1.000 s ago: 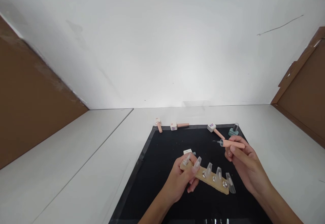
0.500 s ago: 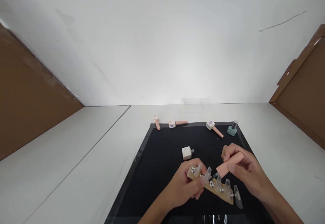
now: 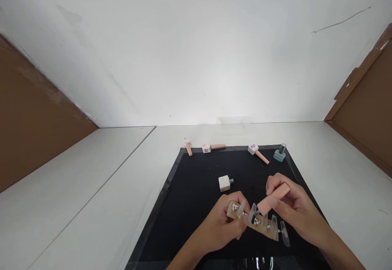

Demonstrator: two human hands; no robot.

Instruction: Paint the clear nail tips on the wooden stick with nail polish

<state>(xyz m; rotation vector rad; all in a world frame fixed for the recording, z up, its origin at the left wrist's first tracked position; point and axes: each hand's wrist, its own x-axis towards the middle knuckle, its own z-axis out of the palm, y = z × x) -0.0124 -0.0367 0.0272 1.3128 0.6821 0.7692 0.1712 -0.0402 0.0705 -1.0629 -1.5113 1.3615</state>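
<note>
My left hand (image 3: 222, 226) grips the left end of a wooden strip (image 3: 252, 222) that carries several clear false nail tips, holding it low over the black mat (image 3: 196, 204). My right hand (image 3: 295, 210) pinches a pink polish cap with its brush (image 3: 272, 198), the brush end pointing down-left onto one of the nail tips. Just beyond my hands an open white polish bottle (image 3: 225, 183) stands on the mat.
Along the mat's far edge lie three pink-capped white bottles (image 3: 188, 145) (image 3: 211, 147) (image 3: 257, 152) and a teal bottle (image 3: 279, 153) with a grey cap. The mat rests on a white table (image 3: 76, 196). A white wall rises behind, brown panels at both sides.
My right hand came down and left with the brush from above the mat onto the nail tips. My left hand drew the strip lower and nearer. The white bottle came into full view.
</note>
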